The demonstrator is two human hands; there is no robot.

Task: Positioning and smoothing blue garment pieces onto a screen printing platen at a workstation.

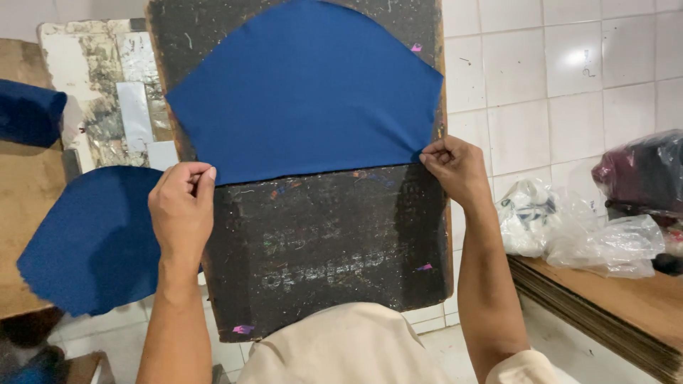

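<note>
Both hands, left hand [181, 206] and right hand [453, 167], pinch the lower corners of a blue fabric piece [306, 92] spread at upper centre on a dark, paint-flecked board [327, 249]; even tension would likely keep it flat and square.

Bare forearms, no sleeves to the wrist; cream cloth garment — short cream sleeve at right arm.

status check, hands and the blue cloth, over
Left hand and right hand pinching the blue cloth at its lower corners. Cloth flat on the dark board. Nothing on top of it.
</note>
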